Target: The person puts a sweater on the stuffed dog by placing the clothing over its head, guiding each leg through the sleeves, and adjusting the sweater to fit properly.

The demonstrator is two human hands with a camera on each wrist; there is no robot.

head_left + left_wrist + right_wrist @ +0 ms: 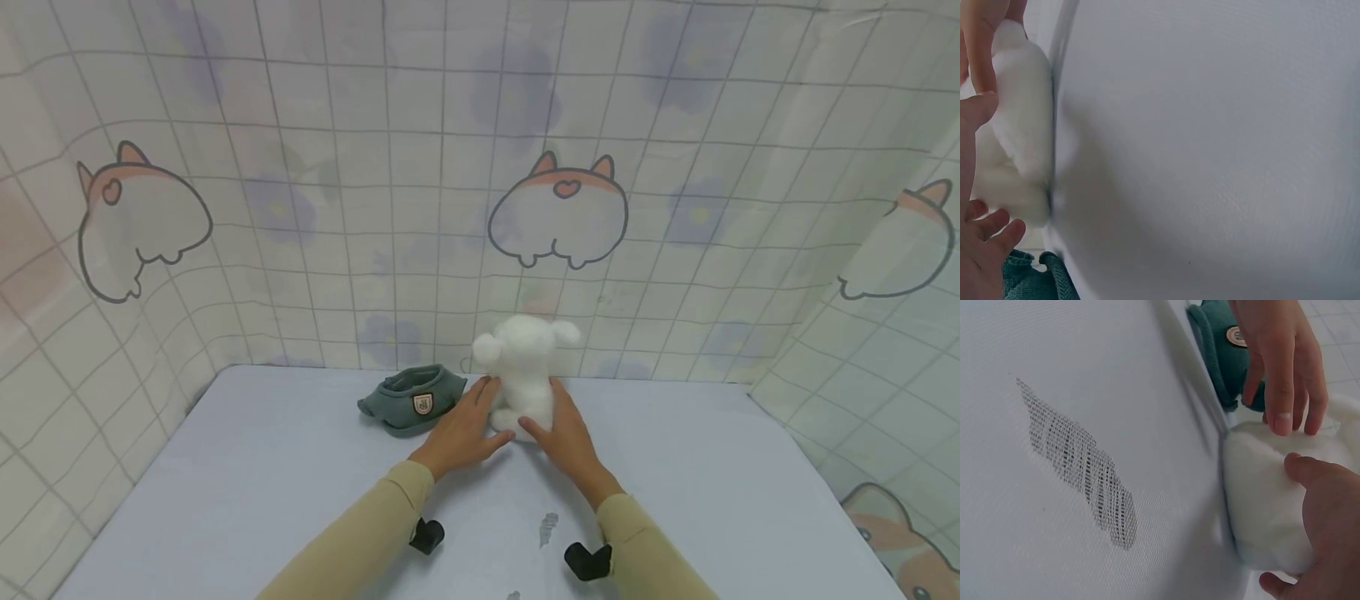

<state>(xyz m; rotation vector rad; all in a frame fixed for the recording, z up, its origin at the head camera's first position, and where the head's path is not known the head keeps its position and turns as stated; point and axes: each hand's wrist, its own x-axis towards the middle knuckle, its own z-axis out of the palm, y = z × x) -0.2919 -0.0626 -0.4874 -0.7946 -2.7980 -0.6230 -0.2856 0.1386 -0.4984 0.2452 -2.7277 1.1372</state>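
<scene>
A white plush toy [525, 367] sits upright near the back edge of the table, two rounded lobes sticking out at its top. My right hand [564, 433] holds its right side, with the thumb across the plush [1266, 494] and the fingers round the side. On the other side, my left hand [465, 429] has its fingers loosely extended along the toy, its thumb close to the right thumb. Just left of the left hand lies a small green garment [405, 412] with a badge on its front and an opening facing up.
The white table [300, 500] ends at a patterned, gridded curtain [412, 208] close behind the toy. More of this cloth rises on both sides. A grey worn patch [1082, 462] marks the tabletop near the right wrist. Black wrist cameras [588, 562] hang below the sleeves.
</scene>
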